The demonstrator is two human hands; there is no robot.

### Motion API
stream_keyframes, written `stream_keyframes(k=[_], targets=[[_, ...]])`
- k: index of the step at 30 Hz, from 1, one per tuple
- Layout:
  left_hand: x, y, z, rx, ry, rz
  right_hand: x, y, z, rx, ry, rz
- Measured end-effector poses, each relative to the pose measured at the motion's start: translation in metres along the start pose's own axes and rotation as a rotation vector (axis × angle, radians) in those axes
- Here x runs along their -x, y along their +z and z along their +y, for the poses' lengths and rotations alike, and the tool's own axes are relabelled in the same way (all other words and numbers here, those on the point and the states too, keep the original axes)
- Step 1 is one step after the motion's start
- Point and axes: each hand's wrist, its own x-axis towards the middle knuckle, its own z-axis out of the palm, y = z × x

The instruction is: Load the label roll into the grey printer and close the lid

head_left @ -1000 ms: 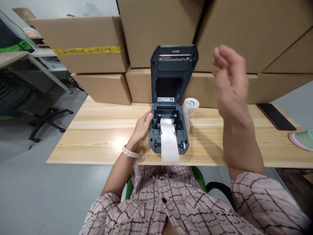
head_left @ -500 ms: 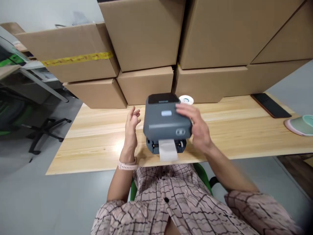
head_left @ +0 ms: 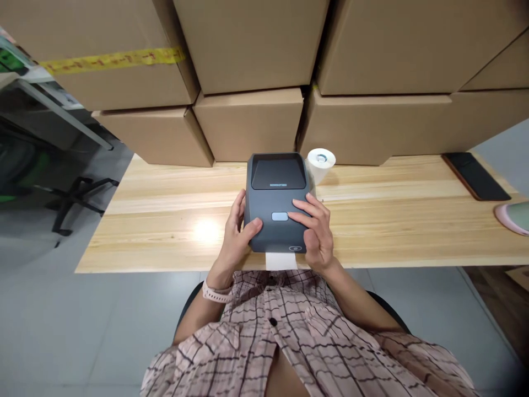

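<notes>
A dark grey label printer [head_left: 273, 234] stands on the wooden table in front of me, its lid down. A strip of white label paper [head_left: 281, 261] sticks out at its front. My left hand [head_left: 239, 226] grips the printer's left side, thumb on top of the lid and fingers along the side wall. My right hand [head_left: 316, 229] is bent over the right edge. Its fingertips rest on the lid, one of them at the pale blue button [head_left: 280, 216]. Behind the printer's right side stands a white roll of labels [head_left: 321, 160].
Several cardboard boxes [head_left: 252, 124] are stacked along the back of the table [head_left: 165, 220]. At the right lie a dark phone [head_left: 475, 175] and a pink-and-green object [head_left: 514, 216], partly cut off. An office chair base [head_left: 74, 201] stands on the floor at left.
The printer's lid has gone from partly raised to down. My left hand has moved from open beside the printer onto its side. My right hand still rests on the lid's right side.
</notes>
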Motion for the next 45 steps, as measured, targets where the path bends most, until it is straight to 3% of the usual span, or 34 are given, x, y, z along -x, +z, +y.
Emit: stream_keyframes(k=[2, 4, 6, 8, 10, 13, 17, 23, 27, 30, 35, 37, 40, 42, 45], targets=[[0.009, 0.001, -0.006, -0.043, 0.073, 0.036, 0.0, 0.001, 0.0, -0.021, -0.017, 0.024], [0.027, 0.002, -0.02, -0.164, 0.231, 0.15, -0.002, 0.001, -0.001, -0.021, -0.015, 0.024], [0.05, 0.001, -0.039, -0.406, 0.539, 0.322, -0.003, 0.0, -0.001, -0.012, 0.003, 0.006], [0.071, 0.0, -0.053, -0.663, 0.88, 0.379, -0.003, 0.0, 0.0, -0.026, 0.018, -0.001], [0.083, 0.0, -0.056, -0.871, 0.92, 0.367, -0.002, 0.001, 0.0, -0.041, 0.025, 0.013], [0.083, 0.006, -0.043, -1.011, 0.883, 0.334, -0.003, 0.002, -0.001, -0.015, 0.025, 0.025], [0.075, 0.014, -0.023, -0.964, 0.883, 0.356, -0.011, -0.009, -0.006, -0.055, -0.039, -0.003], [0.08, 0.007, -0.025, -0.846, 0.887, 0.285, -0.034, -0.028, -0.016, 0.224, -0.182, -0.258], [0.071, -0.002, -0.021, -0.705, 0.821, 0.405, -0.043, -0.023, -0.021, 0.314, -0.227, -0.31], [0.059, -0.002, -0.012, -0.555, 0.682, 0.466, -0.039, -0.019, -0.021, 0.234, -0.201, -0.281], [0.04, -0.007, 0.0, -0.172, 0.308, 0.369, -0.017, -0.027, -0.01, -0.057, -0.059, -0.107], [0.025, -0.013, 0.005, -0.077, 0.227, 0.36, -0.017, -0.031, -0.005, -0.106, -0.052, -0.058], [-0.012, -0.023, 0.012, -0.022, 0.234, 0.364, -0.042, -0.032, 0.001, -0.105, -0.143, -0.071], [-0.04, -0.026, 0.014, -0.025, 0.223, 0.334, -0.073, -0.029, 0.005, -0.065, -0.208, -0.048], [-0.07, -0.022, 0.012, -0.086, 0.1, 0.214, -0.129, -0.022, 0.014, -0.005, -0.211, 0.021]])
